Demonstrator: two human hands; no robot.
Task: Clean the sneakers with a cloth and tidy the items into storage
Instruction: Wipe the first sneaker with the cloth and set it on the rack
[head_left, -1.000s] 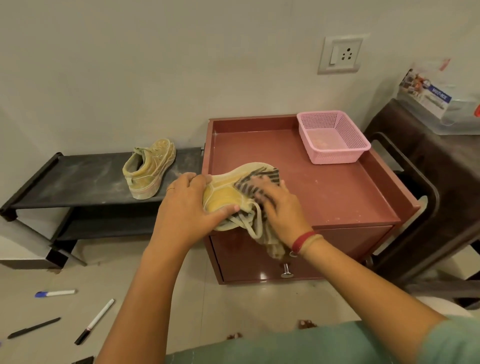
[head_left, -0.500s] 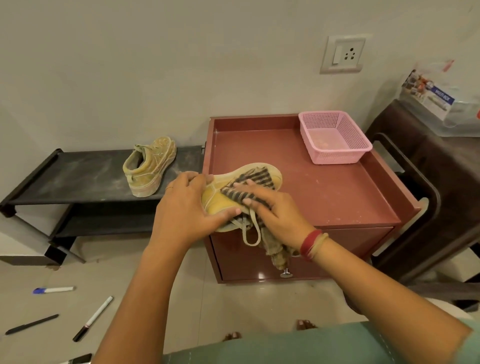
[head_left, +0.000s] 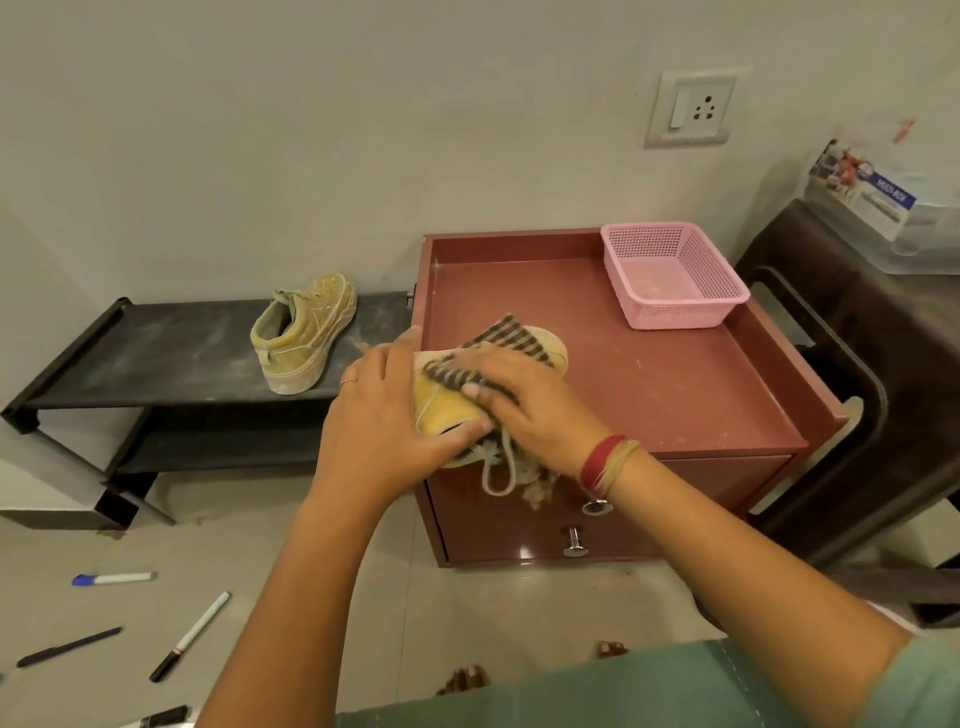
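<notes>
Pressing a striped cloth (head_left: 498, 340) on the yellow sneaker (head_left: 447, 410) mid-frame, the right hand (head_left: 540, 410) has straight fingers. The left hand (head_left: 379, 421) grips the sneaker, and both hands hide most of it.

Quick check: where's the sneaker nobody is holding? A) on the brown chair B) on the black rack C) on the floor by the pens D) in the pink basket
B: the loose sneaker stands on the top shelf of the black rack, left of the red cabinet.

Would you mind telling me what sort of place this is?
Probably a room in a home, perhaps an entryway: a low shoe rack holding a sneaker, a small red cabinet, and a wall socket.
</notes>
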